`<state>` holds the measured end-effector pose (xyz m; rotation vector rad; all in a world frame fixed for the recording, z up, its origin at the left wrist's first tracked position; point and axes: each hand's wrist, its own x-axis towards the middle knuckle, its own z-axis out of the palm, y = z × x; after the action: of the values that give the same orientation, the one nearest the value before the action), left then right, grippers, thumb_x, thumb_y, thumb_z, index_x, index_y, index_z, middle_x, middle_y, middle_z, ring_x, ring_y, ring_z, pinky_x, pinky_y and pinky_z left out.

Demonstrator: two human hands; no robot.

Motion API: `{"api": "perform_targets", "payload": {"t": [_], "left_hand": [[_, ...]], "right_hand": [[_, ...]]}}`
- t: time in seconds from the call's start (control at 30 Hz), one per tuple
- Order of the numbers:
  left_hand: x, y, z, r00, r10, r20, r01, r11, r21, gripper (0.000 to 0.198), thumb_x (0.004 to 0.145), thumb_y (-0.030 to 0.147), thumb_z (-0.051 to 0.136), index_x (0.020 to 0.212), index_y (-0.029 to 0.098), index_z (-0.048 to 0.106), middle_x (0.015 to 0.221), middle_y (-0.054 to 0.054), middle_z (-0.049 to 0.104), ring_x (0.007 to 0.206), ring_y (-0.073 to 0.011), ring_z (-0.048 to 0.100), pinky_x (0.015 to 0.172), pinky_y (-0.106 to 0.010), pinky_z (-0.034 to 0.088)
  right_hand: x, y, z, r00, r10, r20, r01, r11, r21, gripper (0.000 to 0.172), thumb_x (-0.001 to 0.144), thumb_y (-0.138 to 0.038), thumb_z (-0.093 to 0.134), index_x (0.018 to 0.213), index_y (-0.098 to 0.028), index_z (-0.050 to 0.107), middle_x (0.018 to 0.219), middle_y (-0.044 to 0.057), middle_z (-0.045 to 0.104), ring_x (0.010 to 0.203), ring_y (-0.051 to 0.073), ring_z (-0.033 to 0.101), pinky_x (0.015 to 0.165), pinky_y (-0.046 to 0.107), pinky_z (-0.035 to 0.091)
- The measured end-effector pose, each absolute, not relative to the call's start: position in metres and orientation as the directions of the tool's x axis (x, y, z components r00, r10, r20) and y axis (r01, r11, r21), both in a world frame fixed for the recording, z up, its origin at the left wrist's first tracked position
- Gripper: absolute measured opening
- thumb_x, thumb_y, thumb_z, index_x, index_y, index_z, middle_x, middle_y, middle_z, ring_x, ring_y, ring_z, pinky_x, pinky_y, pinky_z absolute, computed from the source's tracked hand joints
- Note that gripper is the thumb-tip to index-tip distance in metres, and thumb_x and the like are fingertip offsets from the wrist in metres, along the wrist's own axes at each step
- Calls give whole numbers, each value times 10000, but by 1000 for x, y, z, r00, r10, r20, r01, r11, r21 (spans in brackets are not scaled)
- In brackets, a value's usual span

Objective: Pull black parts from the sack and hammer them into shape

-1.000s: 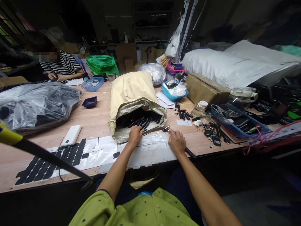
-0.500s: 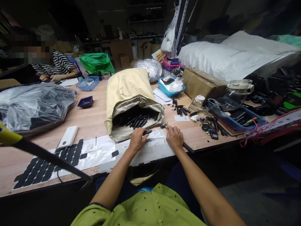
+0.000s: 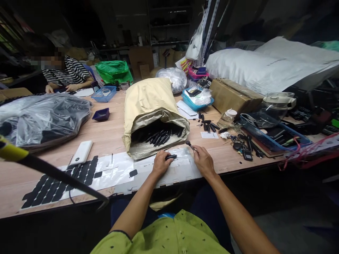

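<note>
My left hand (image 3: 160, 163) is closed on a short black stick-shaped part (image 3: 171, 156), held just above a clear plastic sheet (image 3: 174, 167) at the table's near edge. My right hand (image 3: 203, 159) is closed round a thin tool with a dark round tip (image 3: 189, 144) that points up and left. Just behind both hands lies a tan paper sack (image 3: 150, 106) on its side, its mouth open toward me and filled with several more black parts (image 3: 159, 137).
A white power bank (image 3: 81, 152) and rows of black pads (image 3: 58, 183) lie to the left. A plastic-wrapped bundle (image 3: 39, 118) fills the far left. Loose black parts (image 3: 208, 125), keys (image 3: 239, 144) and a blue tray (image 3: 272, 135) crowd the right. A person in stripes (image 3: 66, 74) sits across.
My left hand has come back out of the sack's mouth toward me with a black part in its fingers. My right hand has shifted slightly right with the tool.
</note>
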<state>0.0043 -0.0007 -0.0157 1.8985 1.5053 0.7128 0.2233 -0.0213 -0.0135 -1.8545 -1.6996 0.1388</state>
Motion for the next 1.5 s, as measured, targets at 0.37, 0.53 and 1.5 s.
{"api": "perform_targets", "payload": {"t": [0.37, 0.53, 1.5], "left_hand": [[9, 0, -18, 169, 984, 49, 640, -147, 754, 105, 781, 195, 721, 883, 219, 713, 909, -24, 629, 958, -196, 569, 877, -332, 460], [11, 1, -18, 162, 986, 42, 636, -137, 759, 117, 769, 180, 730, 879, 218, 714, 908, -22, 628, 960, -196, 571, 887, -333, 459], [-4, -40, -3, 287, 945, 159, 489, -287, 824, 176, 918, 287, 537, 1027, 221, 657, 992, -51, 670, 951, -196, 610, 876, -325, 488]], "right_hand": [[181, -54, -5, 66, 950, 306, 741, 159, -652, 343, 901, -199, 447, 1111, -231, 716, 1034, 77, 718, 955, 199, 654, 867, 317, 521], [181, -50, -7, 57, 951, 304, 782, 146, -605, 348, 887, -171, 447, 1097, -236, 717, 1014, 67, 719, 932, 191, 658, 843, 304, 524], [220, 2, -26, 227, 918, 327, 972, -192, -136, 286, 915, -189, 509, 1156, -203, 662, 942, 94, 595, 888, 221, 498, 684, 311, 299]]}}
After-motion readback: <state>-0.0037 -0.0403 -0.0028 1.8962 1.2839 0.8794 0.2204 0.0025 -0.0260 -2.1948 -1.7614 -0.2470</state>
